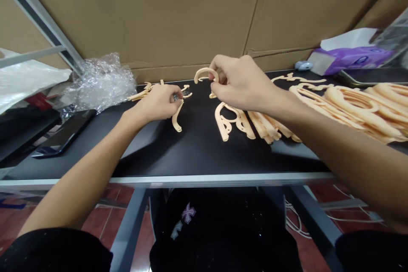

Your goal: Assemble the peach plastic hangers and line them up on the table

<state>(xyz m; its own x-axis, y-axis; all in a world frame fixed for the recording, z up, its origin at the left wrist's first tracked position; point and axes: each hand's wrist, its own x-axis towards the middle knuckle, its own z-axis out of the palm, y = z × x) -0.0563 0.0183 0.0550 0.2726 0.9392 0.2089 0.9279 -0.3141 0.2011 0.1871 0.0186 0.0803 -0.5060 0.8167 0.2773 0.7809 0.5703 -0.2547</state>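
Observation:
My left hand [161, 101] is closed in a pinch, with small shiny metal bits [176, 97] at its fingertips. From those fingers a curved cream plastic hanger arm [177, 120] hangs or slants down; its upper end meets the fingertips. My right hand [237, 80], raised over the table, pinches a curved cream plastic hanger hook [207, 71], and its fingers hide part of it. Below the right hand lie a folded cream plastic hanger [219, 121] and several stacked ones [266, 127]. More loose cream pieces [145, 91] lie behind my left hand.
A large pile of cream hangers [353, 108] covers the right side of the black table [191, 157]. Purple tissue pack [353, 59] and a phone [376, 76] sit behind it. Clear plastic wrap [98, 80] and a dark phone [63, 134] are at left. Cardboard [191, 17] stands behind.

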